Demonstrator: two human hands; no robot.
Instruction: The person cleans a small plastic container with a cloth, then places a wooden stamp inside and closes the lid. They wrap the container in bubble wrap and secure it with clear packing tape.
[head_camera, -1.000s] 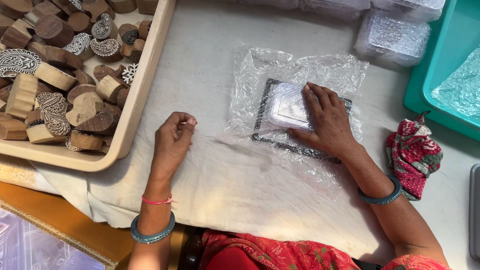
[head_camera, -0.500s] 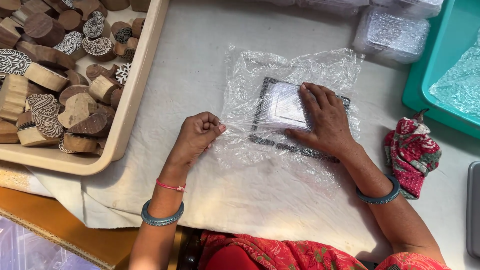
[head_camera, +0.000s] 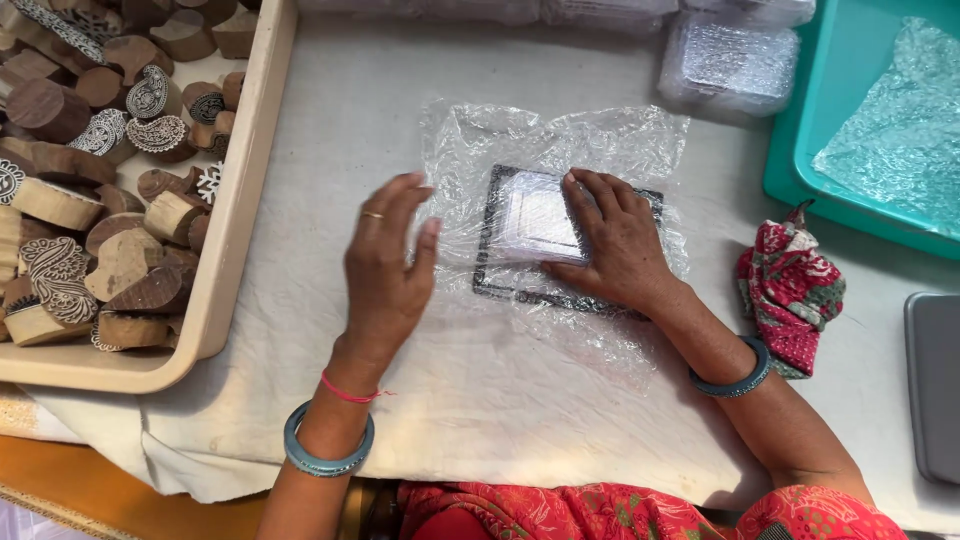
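The right hand (head_camera: 615, 240) covers the right part of the flat dark-framed piece (head_camera: 520, 225) under the clear plastic wrap (head_camera: 550, 140), whose glare blurs its pattern. Right of it, the grey slab (head_camera: 935, 385) and teal tray (head_camera: 850, 90) run past the frame edge.

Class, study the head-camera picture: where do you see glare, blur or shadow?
Head view: even daylight; white glare on the crinkled clear plastic wrap over the flat black-framed square packet; the open left hand is slightly motion-blurred, the right hand sharp; soft shadows under both on the white cloth.
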